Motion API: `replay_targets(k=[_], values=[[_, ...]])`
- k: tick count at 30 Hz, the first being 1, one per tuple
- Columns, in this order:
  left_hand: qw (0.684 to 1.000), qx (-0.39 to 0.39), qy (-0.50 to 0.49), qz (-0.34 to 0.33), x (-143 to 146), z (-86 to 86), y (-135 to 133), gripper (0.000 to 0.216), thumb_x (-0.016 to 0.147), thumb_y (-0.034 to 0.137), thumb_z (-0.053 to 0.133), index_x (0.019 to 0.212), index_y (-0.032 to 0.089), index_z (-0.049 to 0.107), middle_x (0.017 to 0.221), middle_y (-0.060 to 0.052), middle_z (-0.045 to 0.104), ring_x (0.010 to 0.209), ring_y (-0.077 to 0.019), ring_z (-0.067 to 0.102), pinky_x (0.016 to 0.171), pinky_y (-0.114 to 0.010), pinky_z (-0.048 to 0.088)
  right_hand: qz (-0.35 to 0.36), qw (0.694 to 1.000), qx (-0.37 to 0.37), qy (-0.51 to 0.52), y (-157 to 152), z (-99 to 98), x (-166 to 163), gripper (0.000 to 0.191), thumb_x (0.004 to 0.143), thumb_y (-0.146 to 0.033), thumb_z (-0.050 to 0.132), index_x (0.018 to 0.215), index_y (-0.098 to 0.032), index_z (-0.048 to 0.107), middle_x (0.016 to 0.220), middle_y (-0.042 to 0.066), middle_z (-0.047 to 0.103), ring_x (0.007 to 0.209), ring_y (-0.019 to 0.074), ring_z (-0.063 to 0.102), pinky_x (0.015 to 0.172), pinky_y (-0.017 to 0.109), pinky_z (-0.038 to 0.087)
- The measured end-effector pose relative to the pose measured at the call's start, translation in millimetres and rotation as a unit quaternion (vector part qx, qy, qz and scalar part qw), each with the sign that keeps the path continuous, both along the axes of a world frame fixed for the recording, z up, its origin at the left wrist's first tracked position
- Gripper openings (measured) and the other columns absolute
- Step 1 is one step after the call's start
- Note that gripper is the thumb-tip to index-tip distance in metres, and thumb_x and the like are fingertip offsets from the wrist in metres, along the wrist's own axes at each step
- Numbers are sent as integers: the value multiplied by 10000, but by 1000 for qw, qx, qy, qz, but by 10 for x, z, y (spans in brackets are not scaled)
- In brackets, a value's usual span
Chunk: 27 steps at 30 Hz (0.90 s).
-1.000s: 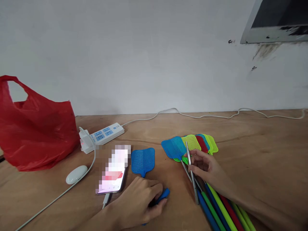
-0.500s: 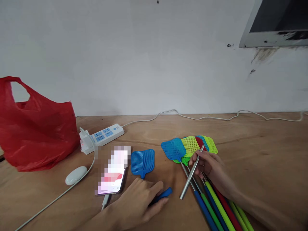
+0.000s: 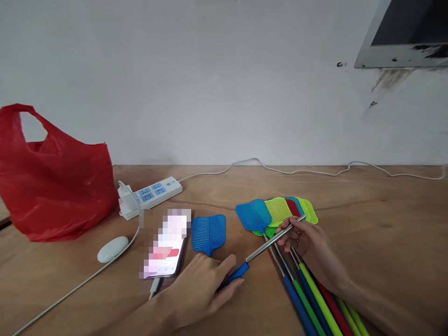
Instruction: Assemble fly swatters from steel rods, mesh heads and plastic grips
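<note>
My left hand (image 3: pixel 201 287) is closed around a blue fly swatter handle (image 3: pixel 241 272), its front end sticking out past the fingers. A silver metal rod (image 3: pixel 268 245) is pinched near its upper end by my right hand (image 3: pixel 310 242). The rod's lower end meets the front of the handle; how deep it goes in, I cannot tell. A loose blue mesh swatter head (image 3: pixel 208 233) lies just beyond my left hand. Under and beside my right hand rests a pile of fly swatters with blue, yellow-green, green and red heads (image 3: pixel 276 212) and coloured handles (image 3: pixel 320 294).
A phone (image 3: pixel 166 247) with a lit, blurred screen lies left of my left hand, a cable plugged in. Farther left are a white oval object (image 3: pixel 112 249), a power strip (image 3: pixel 157 193) and a red plastic bag (image 3: pixel 59 182). A thin cord (image 3: pixel 290 172) runs along the wall.
The rod has swung from a steep slant to a flatter one, and its lower end has moved left to the blue handle's front. My left hand keeps its hold.
</note>
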State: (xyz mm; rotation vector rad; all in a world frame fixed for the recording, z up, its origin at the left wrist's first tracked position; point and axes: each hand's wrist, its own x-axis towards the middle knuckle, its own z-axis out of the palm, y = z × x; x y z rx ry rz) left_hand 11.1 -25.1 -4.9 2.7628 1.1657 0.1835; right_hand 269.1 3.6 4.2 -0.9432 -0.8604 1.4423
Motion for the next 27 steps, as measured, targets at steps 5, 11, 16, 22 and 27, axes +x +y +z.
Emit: replay_targets(k=[5, 11, 16, 22, 27], values=[[999, 13, -29, 16, -1, -27, -4, 208, 1027, 373, 409, 890, 232, 478, 730, -7, 652, 636, -227, 606, 574, -310, 356, 7, 1000, 22, -19, -7, 37, 0, 276, 767, -442, 764, 717, -175, 712, 650, 45, 679, 598, 167, 644, 516, 240, 508], [999, -7, -39, 34, 18, 3, -10, 210, 1020, 370, 454, 881, 220, 506, 751, -15, 667, 662, -229, 622, 581, -302, 356, 40, 996, 58, -49, -29, 18, 16, 291, 804, -468, 745, 778, -178, 748, 703, 58, 710, 609, 163, 656, 546, 253, 540], [995, -27, -100, 12, 19, -42, -13, 242, 1032, 390, 449, 873, 216, 506, 687, 16, 641, 600, -182, 600, 563, -277, 337, 158, 978, 82, -113, -97, -2, -29, 286, 852, -454, 709, 861, -178, 783, 848, 80, 734, 611, 140, 662, 571, 267, 574], [986, -39, -159, 13, 30, 3, -30, 286, 1029, 412, 435, 833, 215, 504, 663, 22, 595, 573, -160, 549, 542, -273, 337, 188, 971, 83, -122, -132, 0, -41, 302, 876, -459, 681, 825, -169, 748, 820, 72, 740, 599, 134, 670, 581, 268, 588], [982, 26, -172, 68, 37, 92, 31, 262, 1033, 314, 357, 886, 200, 541, 862, -54, 632, 783, -223, 597, 698, -346, 459, 104, 991, 36, -70, -81, -13, -11, 359, 891, -537, 627, 834, -183, 644, 742, 55, 743, 537, 140, 675, 438, 204, 525]])
